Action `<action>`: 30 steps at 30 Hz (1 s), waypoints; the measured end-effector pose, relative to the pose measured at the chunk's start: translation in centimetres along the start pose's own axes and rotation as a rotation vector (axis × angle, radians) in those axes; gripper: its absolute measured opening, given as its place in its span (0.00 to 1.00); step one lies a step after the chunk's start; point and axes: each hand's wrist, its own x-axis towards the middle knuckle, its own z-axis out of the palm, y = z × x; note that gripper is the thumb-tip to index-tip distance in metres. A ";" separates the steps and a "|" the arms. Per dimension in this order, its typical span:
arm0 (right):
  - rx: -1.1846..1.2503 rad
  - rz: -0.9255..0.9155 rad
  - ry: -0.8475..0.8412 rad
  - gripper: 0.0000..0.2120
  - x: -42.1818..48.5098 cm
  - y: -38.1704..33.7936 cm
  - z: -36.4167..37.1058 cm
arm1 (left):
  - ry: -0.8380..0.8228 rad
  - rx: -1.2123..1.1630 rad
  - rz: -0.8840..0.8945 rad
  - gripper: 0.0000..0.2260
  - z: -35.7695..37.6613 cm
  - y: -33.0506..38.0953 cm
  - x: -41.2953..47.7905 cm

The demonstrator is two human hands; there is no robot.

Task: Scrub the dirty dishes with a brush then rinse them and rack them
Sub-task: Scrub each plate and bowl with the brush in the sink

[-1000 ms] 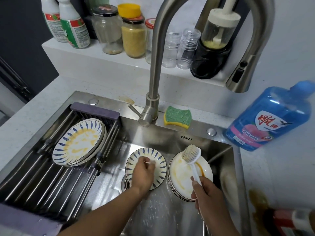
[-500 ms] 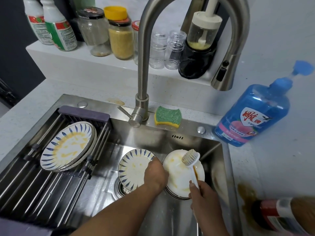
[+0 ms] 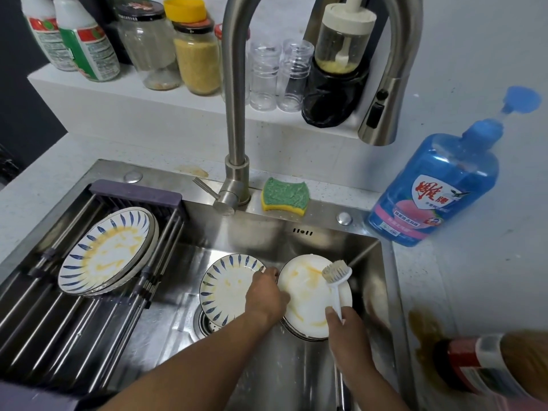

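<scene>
Lower centre, in the sink (image 3: 267,241): right hand (image 3: 347,330) wraps the brush (image 3: 336,275) handle, bristles at the stained white plate's (image 3: 308,295) upper right. Left hand (image 3: 267,295) sits at its left rim; grip indeterminate. Risk: unsteadied, the plate skids under scrubbing and chips the adjacent patterned plate (image 3: 225,287).

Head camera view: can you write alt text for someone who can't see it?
A person's right hand holds a white brush over a yellow-stained white plate in a steel sink, while the left hand sits at that plate's left rim. A blue-patterned plate lies beside it, and more stained plates rest on a rack at the left.
</scene>
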 end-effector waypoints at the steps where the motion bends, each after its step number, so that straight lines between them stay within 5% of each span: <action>1: 0.025 0.004 0.000 0.11 0.2 -0.1 0.0 | 0.002 -0.017 0.009 0.23 0.0 0.0 -0.1; 7: 0.185 0.001 0.012 0.11 0.1 -0.8 -0.4 | 0.023 -0.201 0.013 0.25 0.3 -0.8 -0.3; 12: 0.208 -0.004 0.002 0.11 -0.2 -0.9 -0.7 | 0.017 -0.400 -0.068 0.17 -0.3 -1.2 -0.2; 30: 0.399 0.024 0.136 0.08 -2.0 -1.9 -1.8 | -0.098 -0.287 -0.125 0.10 -1.7 0.7 0.8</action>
